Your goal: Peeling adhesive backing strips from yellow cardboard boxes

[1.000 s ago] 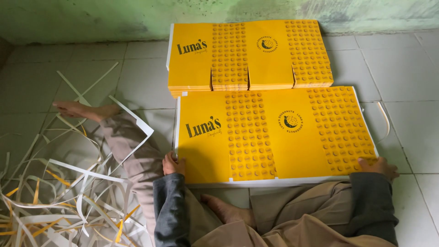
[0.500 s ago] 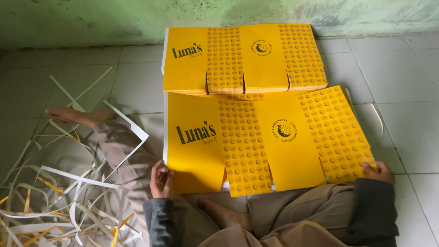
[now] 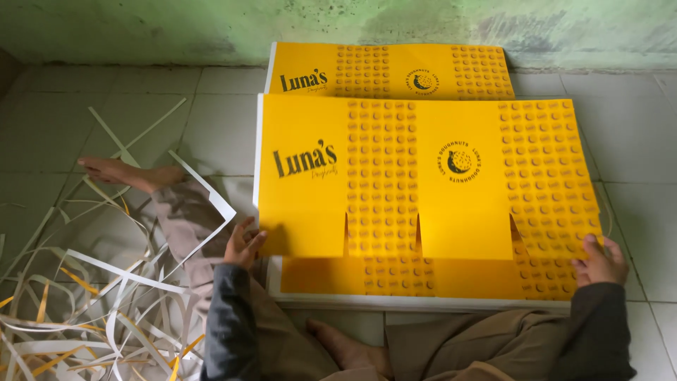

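I hold up a yellow die-cut cardboard sheet (image 3: pixel 423 176) with dark lettering, a round emblem and bands of small dots; its lower edge is cut into flaps. My left hand (image 3: pixel 243 243) grips its lower left corner. My right hand (image 3: pixel 599 261) grips its lower right corner. The sheet is lifted off a stack of printed sheets (image 3: pixel 423 293) with white margins that lies on the floor in front of my crossed legs. A second pile of yellow cut sheets (image 3: pixel 388 67) lies further back against the wall.
A heap of long white and yellow paper trimmings (image 3: pixel 77 310) covers the floor at my left, around my outstretched bare foot (image 3: pixel 120 171). The floor is pale tile (image 3: pixel 635 134). A stained greenish wall (image 3: pixel 176 28) runs along the back.
The top sheet was lying flat on the stack; both hands have lifted it by its near corners and raised it, so its cut flaps now show above the stack.
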